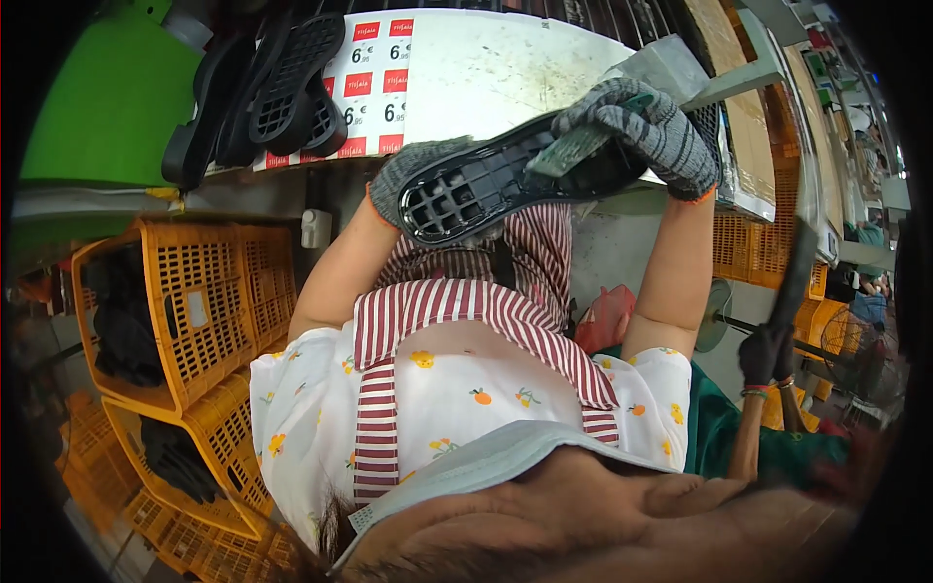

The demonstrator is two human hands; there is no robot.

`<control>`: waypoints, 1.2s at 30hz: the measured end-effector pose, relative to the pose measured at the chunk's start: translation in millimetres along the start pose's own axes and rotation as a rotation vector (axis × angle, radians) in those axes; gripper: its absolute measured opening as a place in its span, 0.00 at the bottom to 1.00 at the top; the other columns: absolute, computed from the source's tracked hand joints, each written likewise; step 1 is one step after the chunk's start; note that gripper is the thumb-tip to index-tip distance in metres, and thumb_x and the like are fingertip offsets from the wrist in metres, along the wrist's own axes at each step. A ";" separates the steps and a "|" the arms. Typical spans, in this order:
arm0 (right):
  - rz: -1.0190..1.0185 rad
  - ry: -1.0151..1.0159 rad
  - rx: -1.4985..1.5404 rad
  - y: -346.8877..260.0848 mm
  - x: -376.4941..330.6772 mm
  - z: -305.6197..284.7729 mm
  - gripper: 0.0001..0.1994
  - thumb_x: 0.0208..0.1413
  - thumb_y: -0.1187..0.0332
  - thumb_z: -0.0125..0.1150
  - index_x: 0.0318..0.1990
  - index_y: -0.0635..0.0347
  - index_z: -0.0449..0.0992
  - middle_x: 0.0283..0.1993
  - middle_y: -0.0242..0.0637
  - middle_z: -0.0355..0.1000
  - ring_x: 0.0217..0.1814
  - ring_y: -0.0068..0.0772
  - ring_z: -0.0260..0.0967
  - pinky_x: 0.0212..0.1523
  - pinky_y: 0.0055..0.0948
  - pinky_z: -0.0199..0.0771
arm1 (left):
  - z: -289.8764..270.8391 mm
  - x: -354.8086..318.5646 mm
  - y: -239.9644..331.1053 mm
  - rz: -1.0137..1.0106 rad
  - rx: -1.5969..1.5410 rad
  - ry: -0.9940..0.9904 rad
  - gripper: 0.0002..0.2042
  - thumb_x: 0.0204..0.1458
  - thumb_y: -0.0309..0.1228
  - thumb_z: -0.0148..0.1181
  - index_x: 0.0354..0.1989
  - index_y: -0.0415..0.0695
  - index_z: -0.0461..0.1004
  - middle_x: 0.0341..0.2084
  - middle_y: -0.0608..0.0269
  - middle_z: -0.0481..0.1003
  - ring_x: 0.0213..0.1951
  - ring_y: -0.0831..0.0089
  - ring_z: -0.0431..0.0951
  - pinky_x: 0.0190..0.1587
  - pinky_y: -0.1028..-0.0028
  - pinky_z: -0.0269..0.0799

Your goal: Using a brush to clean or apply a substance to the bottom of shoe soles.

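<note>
Nearest the lens: pale face mask (486,462), then striped apron (457,311) over a printed white top. Item: black moulded shoe sole (505,180), ribbed cavity side up, held in front of the chest at the worktable (486,68) edge. Left hand (408,175), grey knit glove, closes around the heel end; right hand (641,126), gloved, clamps the toe end together with a greenish card (573,148). Judged light, semi-stiff, not fragile; best gripped by the rims at both ends. Orange crates (194,301) stand alongside.
</note>
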State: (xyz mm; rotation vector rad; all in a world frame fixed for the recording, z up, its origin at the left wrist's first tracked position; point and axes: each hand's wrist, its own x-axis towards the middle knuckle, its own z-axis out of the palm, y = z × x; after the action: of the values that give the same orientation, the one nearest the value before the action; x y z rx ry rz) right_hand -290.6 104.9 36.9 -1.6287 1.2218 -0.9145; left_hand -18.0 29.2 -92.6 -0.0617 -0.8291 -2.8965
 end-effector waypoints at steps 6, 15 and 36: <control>-0.061 0.333 -0.198 8.4 -16.2 -17.2 0.11 0.56 0.73 0.42 0.41 0.64 0.72 0.39 0.37 0.72 0.43 0.28 0.68 0.47 0.24 0.66 | 18.7 4.8 9.1 0.027 0.845 0.528 0.17 0.56 0.34 0.41 0.50 0.39 0.66 0.49 0.58 0.67 0.49 0.70 0.68 0.54 0.76 0.63; -0.236 0.614 -0.648 29.1 0.3 31.1 0.10 0.50 0.73 0.53 0.41 0.64 0.72 0.42 0.44 0.71 0.44 0.40 0.68 0.47 0.29 0.66 | 14.4 16.3 2.5 0.137 -0.428 0.169 0.21 0.58 0.36 0.37 0.57 0.37 0.55 0.53 0.47 0.61 0.50 0.60 0.67 0.51 0.64 0.66; -0.130 0.485 0.485 15.8 -10.2 71.6 0.10 0.48 0.76 0.58 0.40 0.66 0.69 0.42 0.41 0.70 0.45 0.28 0.67 0.48 0.28 0.68 | -2.3 21.0 2.1 0.202 -0.386 -0.008 0.27 0.55 0.45 0.37 0.57 0.36 0.54 0.47 0.38 0.64 0.45 0.41 0.68 0.41 0.50 0.70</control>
State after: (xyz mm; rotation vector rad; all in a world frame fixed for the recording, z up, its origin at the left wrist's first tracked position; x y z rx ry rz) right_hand -232.7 128.0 -3.0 -1.1375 1.0922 -1.6139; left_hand -38.5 23.8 -91.9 -0.1820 -0.2366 -2.8173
